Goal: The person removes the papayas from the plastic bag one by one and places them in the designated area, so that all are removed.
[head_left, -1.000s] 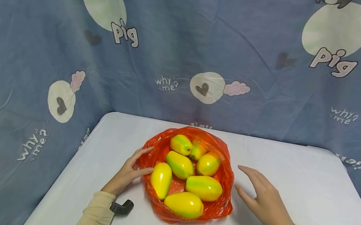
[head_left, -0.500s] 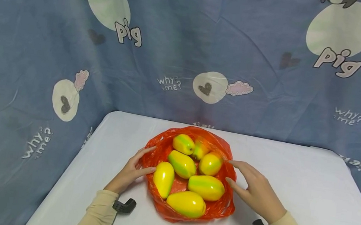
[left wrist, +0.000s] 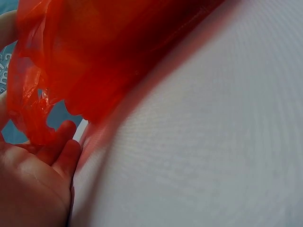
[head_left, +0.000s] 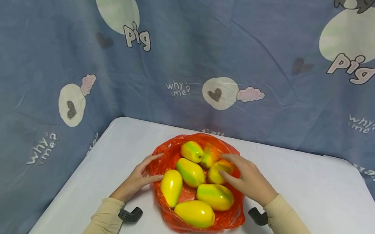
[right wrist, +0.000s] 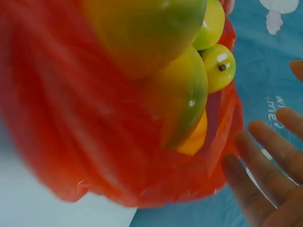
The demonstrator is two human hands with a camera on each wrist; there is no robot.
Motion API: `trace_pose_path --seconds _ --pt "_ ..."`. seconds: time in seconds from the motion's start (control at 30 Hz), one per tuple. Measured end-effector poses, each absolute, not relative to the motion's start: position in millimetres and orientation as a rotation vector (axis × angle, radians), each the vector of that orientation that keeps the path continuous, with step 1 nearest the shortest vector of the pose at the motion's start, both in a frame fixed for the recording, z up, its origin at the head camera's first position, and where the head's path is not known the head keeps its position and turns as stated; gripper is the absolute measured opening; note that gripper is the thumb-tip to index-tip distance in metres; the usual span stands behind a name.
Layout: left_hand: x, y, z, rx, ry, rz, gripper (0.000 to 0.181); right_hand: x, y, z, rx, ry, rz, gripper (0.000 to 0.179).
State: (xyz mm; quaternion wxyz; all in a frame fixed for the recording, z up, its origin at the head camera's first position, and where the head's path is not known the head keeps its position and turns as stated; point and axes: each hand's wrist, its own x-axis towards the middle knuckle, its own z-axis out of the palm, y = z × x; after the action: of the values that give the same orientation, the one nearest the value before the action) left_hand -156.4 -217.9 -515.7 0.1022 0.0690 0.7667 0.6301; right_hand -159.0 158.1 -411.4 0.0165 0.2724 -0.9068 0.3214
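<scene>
Right hand [head_left: 248, 179] partly covers 1 mango [head_left: 217, 171] at the right of the red bag [head_left: 228, 215]; fingers relaxed, resting on the fruit, not gripping. 7th mango cannot be confirmed; 6 count clearly. Left hand [head_left: 138, 177] lies flat, fingers straight against the bag's left rim. Bag sits mid tabletop [head_left: 321, 196].

Mangoes [head_left: 196, 190] crowd the bag [head_left: 231, 218]; the tabletop [head_left: 321, 196] lies open on both sides, a curtain [head_left: 181, 53] closing the back.
</scene>
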Motion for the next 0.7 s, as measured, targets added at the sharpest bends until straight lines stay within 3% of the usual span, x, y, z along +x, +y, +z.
trace_pose_path --seconds 0.7 --pt "-156 -219 -514 0.202 2.245 1.859 0.07 -221 90 -414 1.098 -2.885 0.894 0.055"
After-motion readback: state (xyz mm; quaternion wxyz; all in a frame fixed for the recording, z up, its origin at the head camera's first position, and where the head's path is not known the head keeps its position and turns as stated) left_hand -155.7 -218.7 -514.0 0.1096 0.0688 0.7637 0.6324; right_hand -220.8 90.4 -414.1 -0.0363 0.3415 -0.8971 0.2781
